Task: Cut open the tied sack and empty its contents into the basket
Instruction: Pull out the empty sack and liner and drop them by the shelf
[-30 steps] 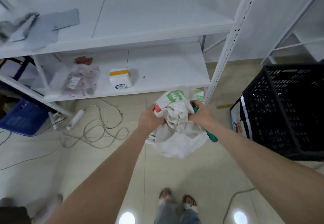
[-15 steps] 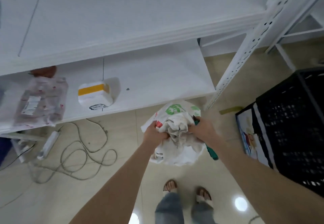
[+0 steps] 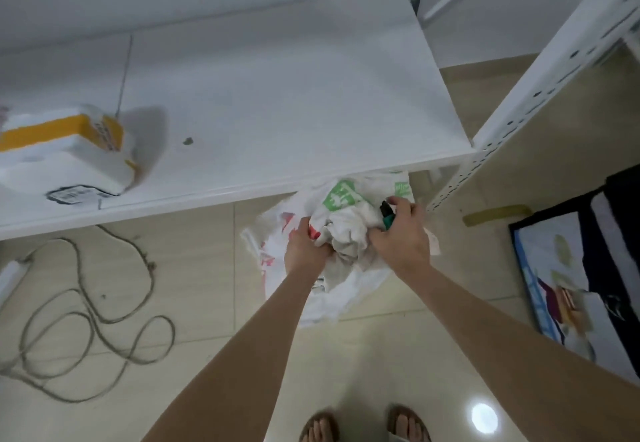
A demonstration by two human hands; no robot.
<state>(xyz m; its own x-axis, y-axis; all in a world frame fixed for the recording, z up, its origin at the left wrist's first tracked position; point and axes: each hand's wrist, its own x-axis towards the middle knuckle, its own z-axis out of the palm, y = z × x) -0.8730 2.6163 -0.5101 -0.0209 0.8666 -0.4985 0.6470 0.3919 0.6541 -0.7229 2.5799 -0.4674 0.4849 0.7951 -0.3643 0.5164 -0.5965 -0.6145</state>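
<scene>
Sack [image 3: 346, 230] hangs bunched between left hand [image 3: 304, 251] and right hand [image 3: 401, 237], fingers [image 3: 404, 205] of both gripping it.

No writing is legible. The crumpled white woven sack [image 3: 346, 225] bears blurred green and red print. The white foam box with yellow tape [image 3: 69, 161], near the white shelf's [image 3: 277, 95] front edge, carries a blurred black-bordered label [image 3: 74, 195].

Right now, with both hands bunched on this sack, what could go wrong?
1. Your right hand grips the sack and a green-handled tool together, close to the left hand; its blade is hidden, so a slip might nick fingers.
2. The sack hangs over the floor, with the black basket off at the right edge; opened here, contents would likely spill outside it.
3. A loose cable on the floor to your left could trip you.
</scene>
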